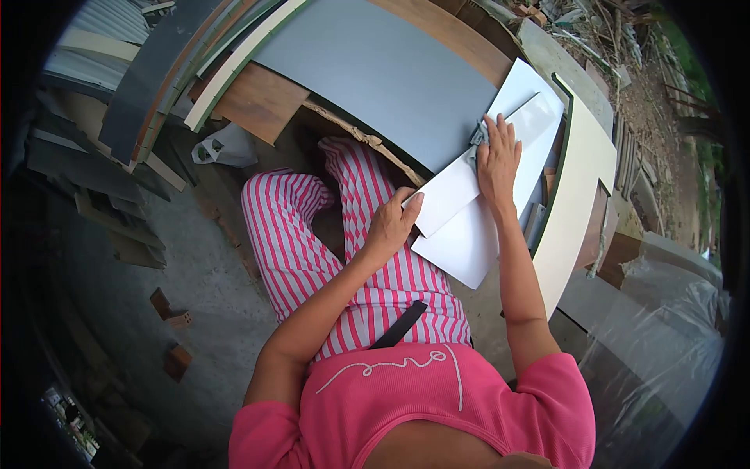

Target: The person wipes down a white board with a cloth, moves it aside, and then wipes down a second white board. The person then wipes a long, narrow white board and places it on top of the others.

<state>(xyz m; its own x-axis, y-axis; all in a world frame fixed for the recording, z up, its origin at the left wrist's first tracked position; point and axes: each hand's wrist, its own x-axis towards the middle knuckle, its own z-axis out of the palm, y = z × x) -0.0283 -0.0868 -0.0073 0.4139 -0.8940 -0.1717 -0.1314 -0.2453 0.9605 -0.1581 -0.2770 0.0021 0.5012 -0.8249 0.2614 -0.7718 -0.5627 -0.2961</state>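
A narrow white panel point(447, 195) lies at a slant across a wider white panel point(459, 248). My left hand point(393, 223) grips the narrow panel at its near left end, thumb on top. Farther up the same panel, my right hand point(498, 162) presses down on a bunched grey-blue cloth point(477, 139), fingers stretched forward. Most of the cloth is hidden beneath that hand. Both panels rest partly on a large grey board point(375, 66), and their near ends reach over my lap.
Long cream-edged strips point(242, 66) lean at the left. A white plastic bag point(225, 146) sits on the concrete floor near brick pieces point(177, 361). A curved cream board point(574, 211) stands at the right, beside clear plastic sheeting point(672, 313).
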